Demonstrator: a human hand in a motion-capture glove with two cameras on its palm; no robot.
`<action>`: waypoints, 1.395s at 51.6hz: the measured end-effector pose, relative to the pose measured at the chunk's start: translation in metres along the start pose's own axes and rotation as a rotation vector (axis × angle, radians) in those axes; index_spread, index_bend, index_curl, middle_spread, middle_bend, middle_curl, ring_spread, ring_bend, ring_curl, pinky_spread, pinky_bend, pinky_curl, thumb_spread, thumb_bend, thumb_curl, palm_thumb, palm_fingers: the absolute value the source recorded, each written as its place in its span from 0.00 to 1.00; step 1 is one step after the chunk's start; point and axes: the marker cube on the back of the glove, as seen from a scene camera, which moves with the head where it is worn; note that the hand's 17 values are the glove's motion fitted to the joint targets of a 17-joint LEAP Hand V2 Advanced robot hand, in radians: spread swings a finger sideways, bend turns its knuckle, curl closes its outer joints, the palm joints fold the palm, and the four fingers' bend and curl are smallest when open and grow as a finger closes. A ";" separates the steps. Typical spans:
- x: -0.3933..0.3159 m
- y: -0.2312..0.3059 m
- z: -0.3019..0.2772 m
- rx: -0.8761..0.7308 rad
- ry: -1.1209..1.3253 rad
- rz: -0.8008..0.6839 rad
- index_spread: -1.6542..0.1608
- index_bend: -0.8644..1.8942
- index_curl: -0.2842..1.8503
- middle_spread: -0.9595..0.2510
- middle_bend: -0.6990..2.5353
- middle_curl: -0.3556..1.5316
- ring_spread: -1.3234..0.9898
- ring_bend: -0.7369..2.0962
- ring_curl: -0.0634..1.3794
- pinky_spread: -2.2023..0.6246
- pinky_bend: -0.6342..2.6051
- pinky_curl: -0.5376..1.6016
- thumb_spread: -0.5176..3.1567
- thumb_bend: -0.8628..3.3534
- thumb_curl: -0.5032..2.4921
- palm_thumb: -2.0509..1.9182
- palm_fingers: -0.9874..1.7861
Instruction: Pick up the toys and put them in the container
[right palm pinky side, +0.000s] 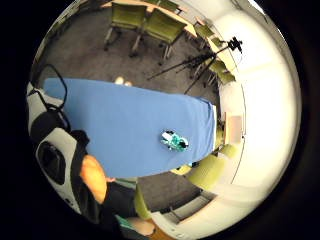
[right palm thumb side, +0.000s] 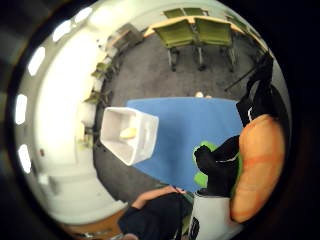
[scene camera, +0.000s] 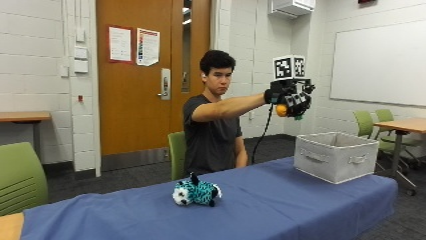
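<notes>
Blue cloth (scene camera: 279, 200) covers the table, on which a white fabric container (scene camera: 335, 156) is set near one end and a teal striped plush toy (scene camera: 196, 193) is laid mid-table, well apart. An orange toy (scene camera: 282, 110) is gripped in the raised gloved right hand (scene camera: 290, 98), held above the container

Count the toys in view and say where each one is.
3. An orange toy held in the gloved right hand, a teal striped plush on the blue tablecloth, a yellow toy inside the container; it may hide more.

A classroom: whiteboard (scene camera: 379, 62), green chairs (scene camera: 373, 125), cinder-block walls (scene camera: 40, 75).
</notes>
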 end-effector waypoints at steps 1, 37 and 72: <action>-0.014 -0.002 -0.005 0.009 -0.003 -0.025 0.70 0.44 0.74 0.49 0.50 0.55 0.39 0.66 0.42 0.61 0.46 0.44 0.29 0.24 0.48 0.66 0.77; -0.286 -0.053 0.024 0.027 -0.116 -0.399 0.70 0.41 0.80 0.50 0.50 0.56 0.39 0.66 0.41 0.61 0.45 0.43 0.28 0.24 0.55 0.66 0.77; -0.158 0.007 0.013 0.092 0.099 -0.253 0.76 0.37 0.48 0.67 0.41 0.48 0.43 0.60 0.31 0.70 0.53 0.43 0.39 0.17 0.28 0.47 0.35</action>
